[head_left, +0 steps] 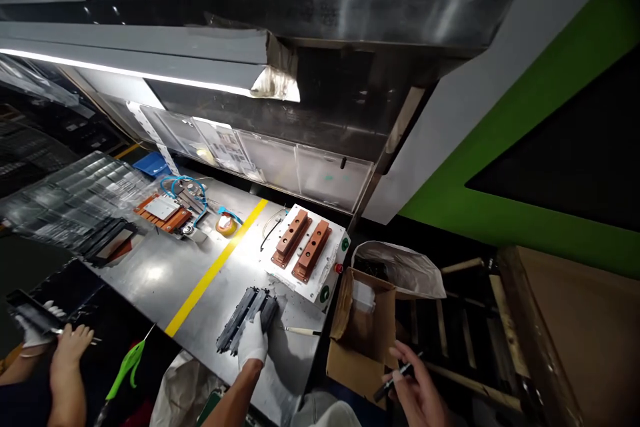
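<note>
My left hand (253, 341), in a white glove, grips the near end of a stack of dark grey ribbed parts (239, 320) lying on the metal bench (165, 273). My bare right hand (417, 390) hovers low at the right, beyond the bench edge and near a cardboard box (350, 360). It pinches a thin black pen-like tool (393, 381) between its fingers. A white fixture plate (325, 277) carrying two copper-brown blocks (303, 247) lies just beyond the dark parts.
A yellow line (215, 267) crosses the bench. A thin stick (303, 331) lies beside the parts. An orange fixture with blue tubing (167, 210) and a tape roll (226, 224) sit further back. At left, a co-worker's hands (67, 341) handle a black tray; a green tool (127, 363) lies near.
</note>
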`<state>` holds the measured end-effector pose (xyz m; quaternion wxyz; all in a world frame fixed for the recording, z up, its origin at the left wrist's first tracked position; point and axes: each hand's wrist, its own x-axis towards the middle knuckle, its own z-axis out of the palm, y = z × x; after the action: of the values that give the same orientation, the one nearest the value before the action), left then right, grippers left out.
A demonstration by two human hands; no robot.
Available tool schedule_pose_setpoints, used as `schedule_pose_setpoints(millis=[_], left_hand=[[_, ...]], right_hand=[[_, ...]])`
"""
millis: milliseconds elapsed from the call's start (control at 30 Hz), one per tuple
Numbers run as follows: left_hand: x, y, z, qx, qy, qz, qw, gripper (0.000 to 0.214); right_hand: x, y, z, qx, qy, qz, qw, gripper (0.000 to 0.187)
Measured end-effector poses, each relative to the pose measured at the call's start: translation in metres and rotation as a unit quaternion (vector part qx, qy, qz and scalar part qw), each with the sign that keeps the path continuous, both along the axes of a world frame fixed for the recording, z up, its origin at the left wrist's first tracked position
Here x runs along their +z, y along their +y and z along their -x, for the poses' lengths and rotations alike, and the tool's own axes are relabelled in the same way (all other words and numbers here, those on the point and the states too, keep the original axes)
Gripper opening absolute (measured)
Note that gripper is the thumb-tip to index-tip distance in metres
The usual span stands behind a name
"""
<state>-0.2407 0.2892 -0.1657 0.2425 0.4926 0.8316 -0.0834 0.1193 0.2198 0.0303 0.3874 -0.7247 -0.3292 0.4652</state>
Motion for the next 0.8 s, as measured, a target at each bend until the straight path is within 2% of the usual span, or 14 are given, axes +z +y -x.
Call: schedule_pose_setpoints(millis=[167, 300, 367, 467, 600, 700, 800], left_hand=[[-0.003, 0.002, -0.001, -0.039, 0.068, -0.004, 0.997, 0.055], [-0.002, 0.002, -0.004, -0.052, 0.202, -0.075, 0.975, 0.066], [-0.004, 0.006, -0.005, -0.041, 0.249, -0.098, 0.963, 0.071], [-0.009, 0.013, 0.002, 0.016, 0.258, -0.082, 0.963, 0.072], [-0.01, 0.022, 0.029, 0.064, 0.24, -0.07, 0.966, 0.07], [-0.005, 0.03, 0.057, 0.08, 0.242, -0.081, 0.964, 0.077], [-0.002, 0.042, 0.082, 0.093, 0.246, -0.077, 0.962, 0.08]], right_hand=[[-0.018, 0.014, 0.008, 0.008, -0.006, -0.009, 1.0, 0.059], [-0.044, 0.022, 0.013, 0.022, -0.027, -0.004, 0.999, 0.061], [-0.062, 0.028, 0.016, 0.048, -0.035, 0.013, 0.998, 0.059], [-0.091, 0.043, 0.021, 0.096, -0.03, 0.056, 0.993, 0.054], [-0.114, 0.09, 0.032, 0.174, 0.001, 0.068, 0.982, 0.049], [-0.112, 0.143, 0.047, 0.223, -0.019, 0.046, 0.974, 0.04], [-0.105, 0.197, 0.064, 0.277, -0.105, 0.031, 0.955, 0.037]])
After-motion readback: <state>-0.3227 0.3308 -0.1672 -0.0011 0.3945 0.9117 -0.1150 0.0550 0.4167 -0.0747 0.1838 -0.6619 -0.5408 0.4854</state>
